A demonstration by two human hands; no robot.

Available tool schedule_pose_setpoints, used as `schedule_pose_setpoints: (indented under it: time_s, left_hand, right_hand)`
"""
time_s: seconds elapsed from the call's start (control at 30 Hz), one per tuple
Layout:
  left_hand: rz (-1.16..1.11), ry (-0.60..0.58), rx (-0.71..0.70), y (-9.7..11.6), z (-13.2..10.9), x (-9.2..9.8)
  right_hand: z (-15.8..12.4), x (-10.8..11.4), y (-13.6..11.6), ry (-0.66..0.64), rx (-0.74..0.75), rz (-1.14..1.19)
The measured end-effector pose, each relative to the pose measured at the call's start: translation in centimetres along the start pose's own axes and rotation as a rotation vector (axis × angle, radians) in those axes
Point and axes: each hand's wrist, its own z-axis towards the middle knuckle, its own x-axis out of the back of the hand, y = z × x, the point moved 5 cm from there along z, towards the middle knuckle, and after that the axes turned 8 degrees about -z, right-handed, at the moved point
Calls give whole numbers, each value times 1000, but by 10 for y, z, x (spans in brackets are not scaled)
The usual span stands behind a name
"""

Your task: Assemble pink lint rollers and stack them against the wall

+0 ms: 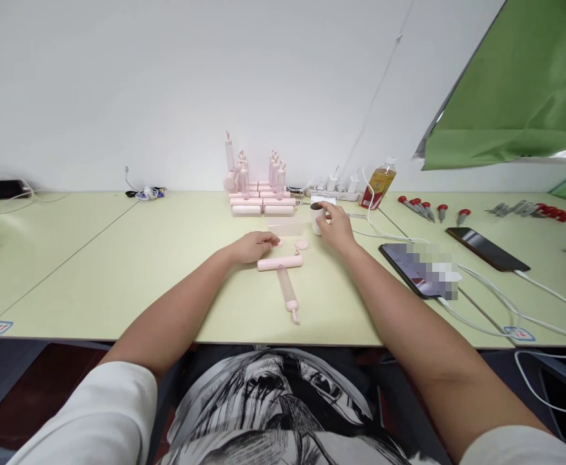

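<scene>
My left hand [252, 247] rests on the table with its fingers loosely stretched and slightly apart. Its fingertips reach a small pink piece [280, 243], which they partly cover. My right hand [336, 227] is closed around the upper part of a small white cup-like container [317, 223] with a dark top. Between the hands lies a pink round disc [301, 245], in front of a pale pink translucent box [285, 226]. Nearer to me, a pink cylinder [280, 262] lies crosswise. A clear tube with pink ends [287, 289] points from it towards me.
Behind, pink cylinders [247, 210] lie in rows with several clear tubes [282, 181] upright. A power strip [334, 192], a drink bottle [378, 184] and red-handled tools [442, 212] stand or lie at the back right. Two phones [411, 271] with white cables occupy the right side.
</scene>
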Motion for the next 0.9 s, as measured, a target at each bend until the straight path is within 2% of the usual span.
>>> schedule_pose_setpoints:
  time_s: [0.23,0.57,0.9]
  left_hand:
    - [76,13,-8,3,-3,-1]
    - [153,36,-4,4,-3,1]
    - [171,72,-15,3,-5,6]
  right_hand:
    - [3,-4,14,32,-156,80]
    - [2,-12,11,-42,-128,153]
    - [-4,-16,-3,-120,-99,176]
